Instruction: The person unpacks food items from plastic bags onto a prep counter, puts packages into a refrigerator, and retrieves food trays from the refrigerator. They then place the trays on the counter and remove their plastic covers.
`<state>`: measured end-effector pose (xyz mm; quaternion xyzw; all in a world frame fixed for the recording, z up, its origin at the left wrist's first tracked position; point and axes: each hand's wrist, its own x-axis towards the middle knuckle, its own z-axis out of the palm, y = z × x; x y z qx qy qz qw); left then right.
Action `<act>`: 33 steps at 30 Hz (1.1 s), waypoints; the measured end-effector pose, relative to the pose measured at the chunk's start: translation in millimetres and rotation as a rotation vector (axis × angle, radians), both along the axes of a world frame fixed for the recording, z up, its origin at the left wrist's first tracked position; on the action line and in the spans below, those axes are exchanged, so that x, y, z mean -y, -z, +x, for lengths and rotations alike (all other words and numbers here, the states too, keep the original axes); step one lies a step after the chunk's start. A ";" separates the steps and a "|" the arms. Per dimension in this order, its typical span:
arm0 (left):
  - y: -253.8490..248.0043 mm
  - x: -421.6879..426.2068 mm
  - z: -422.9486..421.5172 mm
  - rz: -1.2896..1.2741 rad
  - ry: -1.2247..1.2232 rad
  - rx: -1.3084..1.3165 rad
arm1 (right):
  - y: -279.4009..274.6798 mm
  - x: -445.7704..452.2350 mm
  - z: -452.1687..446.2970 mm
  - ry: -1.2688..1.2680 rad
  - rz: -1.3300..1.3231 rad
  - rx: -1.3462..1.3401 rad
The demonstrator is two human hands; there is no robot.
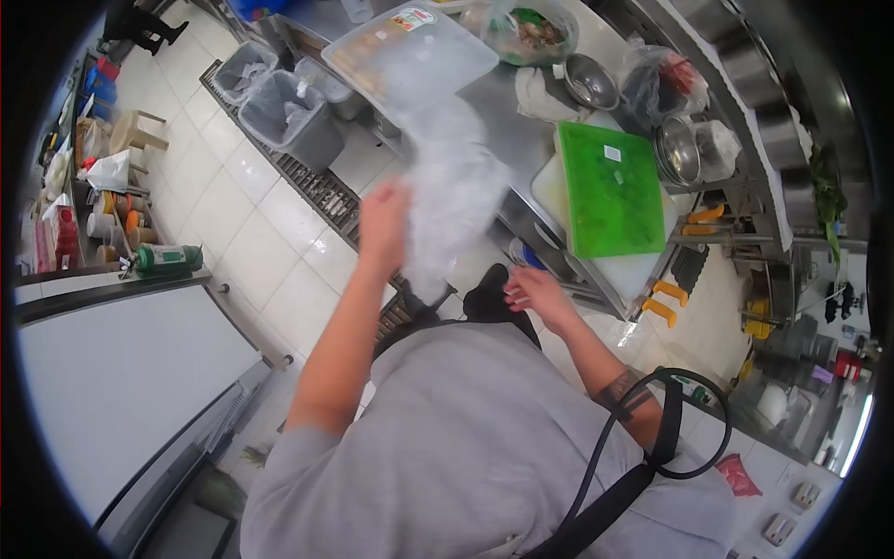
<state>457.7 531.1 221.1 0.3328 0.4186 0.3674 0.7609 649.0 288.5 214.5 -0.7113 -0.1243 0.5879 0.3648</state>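
A person in a grey T-shirt (466,401), seen from a camera on their own head, stands on a tiled kitchen floor (240,224) at a steel worktable (510,116). The left hand (383,224) has its fingers curled closed on a whitish, see-through plastic bag (456,186), which hangs in front of the body at the table's near edge; the bag is smeared by motion, so the exact grip is hard to make out. The right hand (540,294) is free, its fingers loosely spread and bent, near the table's lower corner and apart from the bag. Beyond the bag sits a translucent storage box (442,61); a label (412,19) on its top shows red, green and orange printing, too small to read. To the right, a bright green cutting board or lid (610,210) lies on a white cutting board (641,272) and bears a small white sticker (612,153), its writing illegible. Yellow knife handles (659,311) jut out beside the white board. Behind are a steel bowl (589,82) and a clear bag of leafy greens (531,35). At far left, a green cylindrical container (166,258) lies on its side, its pale label too blurred to read.
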 end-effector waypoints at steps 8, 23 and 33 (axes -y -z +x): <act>104.8 -122.3 -113.6 0.076 -0.317 -0.535 | 69.6 16.6 29.0 -0.157 -0.217 0.198; 94.0 -364.8 -169.2 -0.266 -0.120 -0.249 | 278.2 -72.1 54.0 -0.596 -0.028 0.430; 193.3 -607.2 -206.1 -0.247 0.203 -0.625 | 160.5 -223.6 -37.0 0.148 -0.384 0.147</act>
